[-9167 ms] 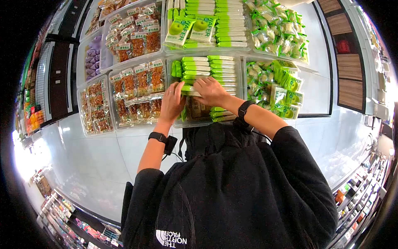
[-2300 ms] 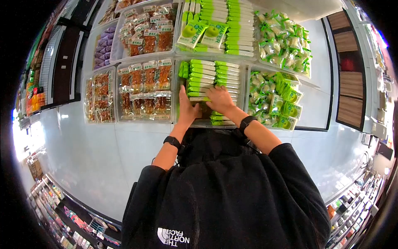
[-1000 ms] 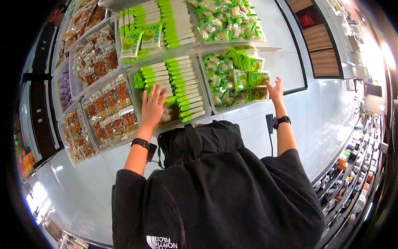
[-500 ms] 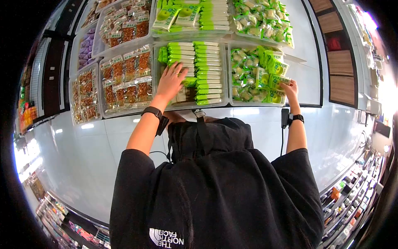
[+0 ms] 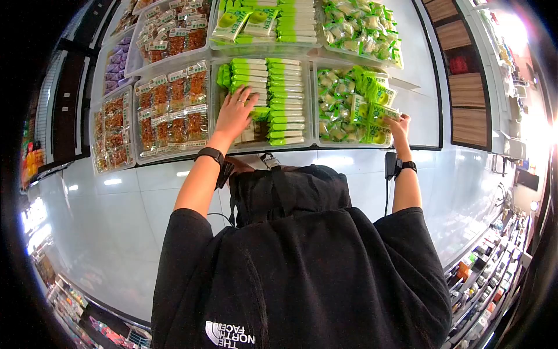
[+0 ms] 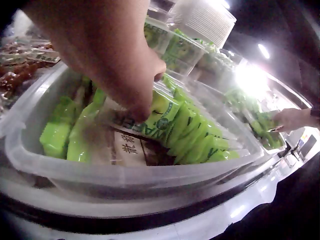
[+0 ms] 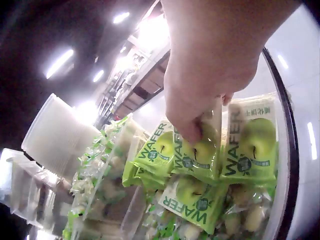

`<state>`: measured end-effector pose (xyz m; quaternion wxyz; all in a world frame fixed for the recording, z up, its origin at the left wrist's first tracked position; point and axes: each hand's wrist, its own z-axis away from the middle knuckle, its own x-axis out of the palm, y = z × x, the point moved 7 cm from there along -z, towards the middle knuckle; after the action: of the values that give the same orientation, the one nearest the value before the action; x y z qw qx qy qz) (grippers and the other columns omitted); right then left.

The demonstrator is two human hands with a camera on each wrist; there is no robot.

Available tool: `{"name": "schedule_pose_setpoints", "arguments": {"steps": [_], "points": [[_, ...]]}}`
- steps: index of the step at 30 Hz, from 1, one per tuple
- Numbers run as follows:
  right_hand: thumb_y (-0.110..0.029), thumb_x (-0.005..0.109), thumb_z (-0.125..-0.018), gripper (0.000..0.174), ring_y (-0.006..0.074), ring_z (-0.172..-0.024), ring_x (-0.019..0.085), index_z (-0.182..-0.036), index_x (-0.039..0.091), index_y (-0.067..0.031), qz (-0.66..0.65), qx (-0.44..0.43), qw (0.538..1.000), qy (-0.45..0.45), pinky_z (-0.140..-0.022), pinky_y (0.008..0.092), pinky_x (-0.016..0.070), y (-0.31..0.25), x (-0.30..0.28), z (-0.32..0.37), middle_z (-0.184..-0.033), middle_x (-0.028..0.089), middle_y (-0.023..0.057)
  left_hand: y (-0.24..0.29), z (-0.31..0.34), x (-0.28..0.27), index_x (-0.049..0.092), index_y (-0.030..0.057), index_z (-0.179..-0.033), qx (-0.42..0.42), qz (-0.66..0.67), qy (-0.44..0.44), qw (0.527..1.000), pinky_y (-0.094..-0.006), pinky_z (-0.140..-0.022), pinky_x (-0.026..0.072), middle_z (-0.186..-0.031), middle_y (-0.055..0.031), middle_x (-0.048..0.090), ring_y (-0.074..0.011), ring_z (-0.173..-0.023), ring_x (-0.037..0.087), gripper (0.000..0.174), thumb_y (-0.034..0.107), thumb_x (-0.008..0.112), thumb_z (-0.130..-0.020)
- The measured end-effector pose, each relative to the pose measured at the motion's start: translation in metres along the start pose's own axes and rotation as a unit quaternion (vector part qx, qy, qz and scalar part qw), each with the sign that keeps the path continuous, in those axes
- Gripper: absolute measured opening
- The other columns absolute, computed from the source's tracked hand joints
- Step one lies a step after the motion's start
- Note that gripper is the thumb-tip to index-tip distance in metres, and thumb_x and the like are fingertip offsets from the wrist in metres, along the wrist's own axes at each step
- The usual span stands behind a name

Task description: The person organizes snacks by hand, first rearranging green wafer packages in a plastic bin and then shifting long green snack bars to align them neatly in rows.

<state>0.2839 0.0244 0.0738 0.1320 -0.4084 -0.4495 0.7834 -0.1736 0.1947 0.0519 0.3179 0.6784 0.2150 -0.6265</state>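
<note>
My left hand (image 5: 233, 116) rests over the left row of green-and-white wafer packs (image 5: 250, 68) in the middle bin (image 5: 217, 104), fingers spread. In the left wrist view, its thumb lies against the front wafer pack (image 6: 162, 107); the fingers are largely hidden. Over at the right bin (image 5: 314, 116), my right hand (image 5: 399, 128) pinches a wafer pack with a green apple print (image 7: 205, 152) between thumb and fingers. Another wafer pack (image 7: 251, 140) stands right beside it, and one more wafer pack (image 7: 192, 202) lies below.
Small clear-wrapped sweets (image 5: 336, 99) fill the right bin's left side. Bins of brown snack packs (image 5: 174, 110) stand at the left. Behind are more bins, one with wafer packs (image 5: 295, 23). A black bag (image 5: 290, 192) hangs at my front.
My right hand has left the middle bin for the right bin and taken hold of a wafer pack there. My left hand has shifted onto the left row's packs.
</note>
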Motion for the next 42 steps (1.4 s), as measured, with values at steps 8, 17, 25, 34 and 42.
{"name": "schedule_pose_setpoints", "arguments": {"steps": [8, 17, 25, 34, 42], "points": [[0.0, 0.067, -0.072, 0.043, 0.012, -0.078, 0.06, -0.112, 0.051, 0.0, -0.047, -0.092, 0.988, -0.113, -0.065, 0.0249, 0.0478, -0.02, 0.01, 0.021, -0.091, 0.063, 0.0059, -0.001, 0.001, -0.003, 0.042, 0.0171, -0.131, 0.006, 0.007, 0.012, 1.0, -0.0464, -0.106, 0.0323, -0.14, -0.0079, 0.035, -0.0291, -0.133, 0.029, 0.061, 0.017, 0.07, -0.077], [-0.019, 0.074, -0.063, 0.048, 0.0191, -0.079, 0.06, -0.102, 0.055, -0.0002, 0.195, -0.145, 0.969, 0.042, -0.07, 0.0309, 0.0485, -0.041, -0.009, 0.042, -0.088, 0.064, 0.0122, -0.003, 0.003, -0.009, 0.043, 0.0173, -0.13, 0.011, 0.004, 0.003, 1.0, -0.0468, -0.105, 0.0342, -0.139, -0.0073, 0.035, -0.0285, -0.132, 0.03, 0.065, 0.016, 0.072, -0.073], [-0.005, 0.075, -0.066, 0.054, 0.0189, -0.087, 0.06, -0.114, 0.051, -0.003, -0.101, -0.152, 0.959, -0.216, -0.074, 0.0299, 0.0521, -0.122, 0.108, 0.136, -0.101, 0.058, 0.0088, -0.002, 0.003, -0.014, 0.043, 0.0161, -0.128, 0.047, -0.023, 0.028, 0.998, -0.0485, -0.102, 0.0323, -0.135, -0.0062, 0.037, -0.0274, -0.127, 0.034, 0.067, 0.024, 0.076, -0.07], [-0.013, 0.072, -0.063, 0.045, 0.0328, -0.096, 0.055, -0.104, 0.054, -0.0094, 0.127, -0.379, 0.797, -0.453, -0.085, 0.0404, 0.0456, -0.131, 0.28, 0.221, -0.094, 0.06, 0.0121, -0.007, -0.002, -0.01, 0.041, 0.0162, -0.13, 0.085, -0.042, 0.01, 0.995, -0.0492, -0.098, 0.0326, -0.133, -0.0085, 0.04, -0.0294, -0.125, 0.036, 0.073, 0.031, 0.076, -0.067], [-0.016, 0.07, -0.066, 0.044, 0.035, -0.1, 0.053, -0.104, 0.048, -0.0062, 0.141, -0.443, 0.789, -0.402, -0.086, 0.0414, 0.0454, -0.123, 0.295, 0.226, -0.099, 0.058, 0.0142, -0.014, -0.011, -0.015, 0.045, 0.0167, -0.127, 0.096, -0.008, -0.009, 0.995, -0.0451, -0.098, 0.0361, -0.13, -0.0081, 0.045, -0.0295, -0.122, 0.04, 0.06, 0.038, 0.068, -0.076]]}}
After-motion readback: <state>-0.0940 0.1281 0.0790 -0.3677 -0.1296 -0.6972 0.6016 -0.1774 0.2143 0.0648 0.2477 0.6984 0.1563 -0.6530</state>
